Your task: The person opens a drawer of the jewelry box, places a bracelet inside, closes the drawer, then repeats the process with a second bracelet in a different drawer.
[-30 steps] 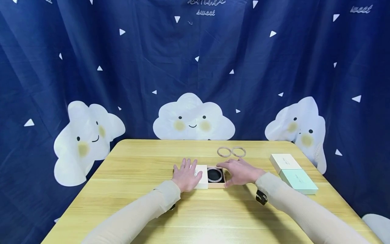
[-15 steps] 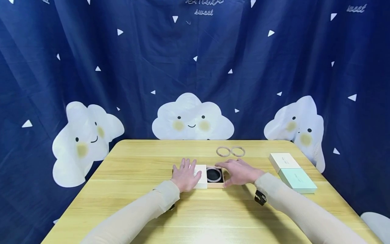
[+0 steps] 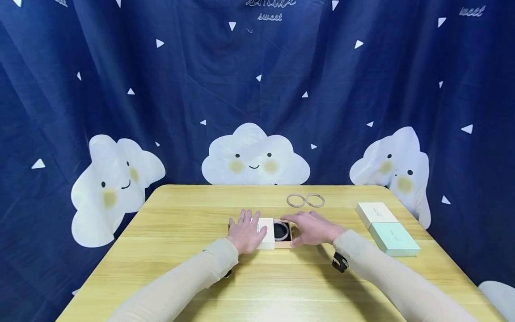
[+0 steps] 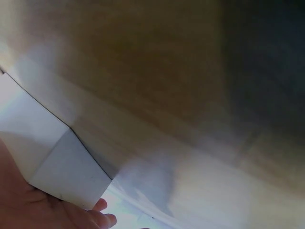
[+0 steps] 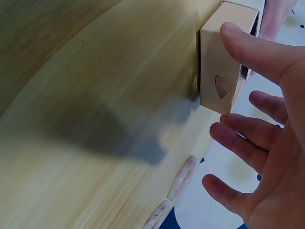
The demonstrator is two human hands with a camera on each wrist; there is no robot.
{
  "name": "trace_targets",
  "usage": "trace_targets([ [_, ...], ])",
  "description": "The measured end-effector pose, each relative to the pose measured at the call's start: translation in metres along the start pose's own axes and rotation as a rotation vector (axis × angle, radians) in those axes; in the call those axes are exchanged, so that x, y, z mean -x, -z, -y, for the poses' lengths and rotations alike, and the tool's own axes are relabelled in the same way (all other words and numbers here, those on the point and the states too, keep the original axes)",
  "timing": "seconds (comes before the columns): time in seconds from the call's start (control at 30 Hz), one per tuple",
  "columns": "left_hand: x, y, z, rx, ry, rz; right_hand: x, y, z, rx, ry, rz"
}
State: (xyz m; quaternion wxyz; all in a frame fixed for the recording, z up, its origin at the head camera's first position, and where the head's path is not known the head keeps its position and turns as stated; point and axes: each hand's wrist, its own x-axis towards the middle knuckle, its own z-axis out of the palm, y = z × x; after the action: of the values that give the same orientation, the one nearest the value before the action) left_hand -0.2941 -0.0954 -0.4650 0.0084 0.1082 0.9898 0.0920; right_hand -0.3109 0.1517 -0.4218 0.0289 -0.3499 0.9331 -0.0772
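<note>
A white box sleeve (image 3: pixel 267 242) lies mid-table, and from its right end a pinkish drawer (image 3: pixel 283 245) sticks partly out. Inside the drawer, on a black lining, sits a pale bangle (image 3: pixel 280 240), partly covered by the sleeve. My left hand (image 3: pixel 244 235) rests on the sleeve's left part, fingers straight and spread. With thumb and forefinger, my right hand (image 3: pixel 314 227) grips the drawer at its right end, the thumb on the near side. The right wrist view shows a notch in the drawer's end face (image 5: pixel 214 78); the left wrist view shows the sleeve (image 4: pixel 66 167) against the palm.
Two more pale bangles, one on the left (image 3: pixel 295 206) and one on the right (image 3: pixel 315 206), lie side by side behind the drawer. At the right, a white box (image 3: pixel 377 212) touches a mint-green box (image 3: pixel 394 236). A dark blue curtain (image 3: pixel 177 112) hangs behind the table.
The drawer has slid left, further into the sleeve, and my right hand has moved left with it. My left hand and the sleeve have stayed in place.
</note>
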Motion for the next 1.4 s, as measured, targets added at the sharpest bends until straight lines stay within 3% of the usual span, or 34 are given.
trace_targets([
  [1.4,-0.001,-0.002,-0.001,-0.005,-0.002,-0.010,-0.008,-0.005,0.013,-0.082,0.010,-0.034],
])
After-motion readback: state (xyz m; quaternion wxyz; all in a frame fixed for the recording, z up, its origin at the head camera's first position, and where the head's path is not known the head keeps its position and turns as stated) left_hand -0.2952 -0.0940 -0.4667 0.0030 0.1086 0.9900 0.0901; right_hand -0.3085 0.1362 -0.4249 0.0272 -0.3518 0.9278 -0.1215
